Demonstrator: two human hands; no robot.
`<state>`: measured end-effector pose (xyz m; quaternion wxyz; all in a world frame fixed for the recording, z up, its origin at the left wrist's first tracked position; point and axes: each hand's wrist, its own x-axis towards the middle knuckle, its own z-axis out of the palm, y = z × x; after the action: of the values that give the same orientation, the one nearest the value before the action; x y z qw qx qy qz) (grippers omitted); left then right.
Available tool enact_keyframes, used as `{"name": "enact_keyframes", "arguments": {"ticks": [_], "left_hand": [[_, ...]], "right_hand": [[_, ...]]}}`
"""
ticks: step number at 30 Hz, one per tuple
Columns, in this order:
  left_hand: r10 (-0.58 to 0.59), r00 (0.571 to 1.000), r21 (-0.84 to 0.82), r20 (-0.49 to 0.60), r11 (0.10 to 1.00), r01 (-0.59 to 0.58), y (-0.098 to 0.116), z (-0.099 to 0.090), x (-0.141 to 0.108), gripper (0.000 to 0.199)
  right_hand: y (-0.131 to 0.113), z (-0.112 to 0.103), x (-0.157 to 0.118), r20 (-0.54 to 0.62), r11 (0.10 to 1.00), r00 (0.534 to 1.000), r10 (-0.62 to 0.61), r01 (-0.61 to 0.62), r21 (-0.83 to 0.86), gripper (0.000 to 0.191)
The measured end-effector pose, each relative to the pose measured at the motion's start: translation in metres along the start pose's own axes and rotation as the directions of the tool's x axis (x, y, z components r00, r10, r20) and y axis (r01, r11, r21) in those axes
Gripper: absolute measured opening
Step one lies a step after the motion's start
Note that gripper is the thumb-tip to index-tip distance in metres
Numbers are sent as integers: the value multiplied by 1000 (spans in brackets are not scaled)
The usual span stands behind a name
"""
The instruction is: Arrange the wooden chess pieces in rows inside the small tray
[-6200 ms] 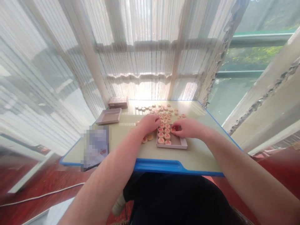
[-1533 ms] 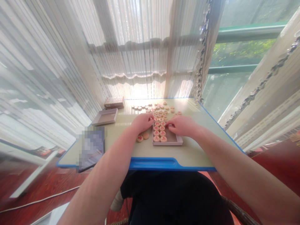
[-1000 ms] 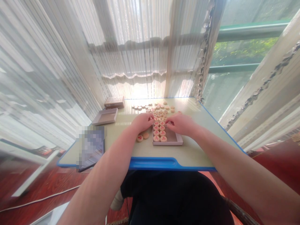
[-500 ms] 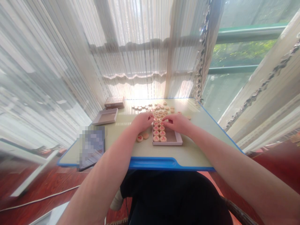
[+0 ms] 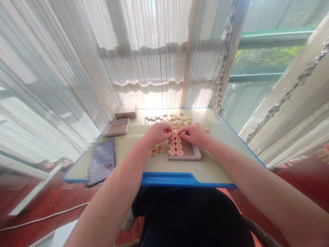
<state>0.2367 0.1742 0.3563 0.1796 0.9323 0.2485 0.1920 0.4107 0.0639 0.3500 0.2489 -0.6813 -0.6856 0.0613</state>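
1. The left hand (image 5: 158, 133) rests palm down at the far left corner of the shallow grey cardboard tray (image 5: 191, 156), its fingers curled over the round pale wooden game discs with red characters (image 5: 175, 146) packed there; at this distance it cannot be told whether the fingertips pinch a disc or only press on one.

2. The right hand (image 5: 194, 134) lies across the far edge of the tray, fingers drawn narrow and pointed leftward toward the left hand; the two sets of fingertips come close together above the farthest discs in the tray. Whether a disc sits between them is not resolved.

3. The discs in the tray stand in two columns along its left side, touching one another; the right part of the tray floor is bare.

4. Two loose wooden discs (image 5: 157, 150) lie on the table just beside the tray's left wall, one with a red mark facing up and one plain.

5. A scatter of further wooden discs (image 5: 171, 119) lies beyond both hands, toward the curtain.

6. The pale green table with a blue rim (image 5: 169, 179) carries everything. At its far left sit an empty grey box lid (image 5: 116, 127) and, behind it, a flat brown box (image 5: 125, 112). A sheer white curtain (image 5: 144, 51) hangs behind.
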Motion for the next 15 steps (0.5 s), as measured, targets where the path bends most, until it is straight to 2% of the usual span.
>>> {"name": "enact_keyframes", "arguments": {"ticks": [15], "left_hand": [[-14, 1000, -6, 22, 1000, 14, 0, 2, 1, 21]], "right_hand": [[5, 3, 0, -62, 1000, 998, -7, 8, 24, 23]]}}
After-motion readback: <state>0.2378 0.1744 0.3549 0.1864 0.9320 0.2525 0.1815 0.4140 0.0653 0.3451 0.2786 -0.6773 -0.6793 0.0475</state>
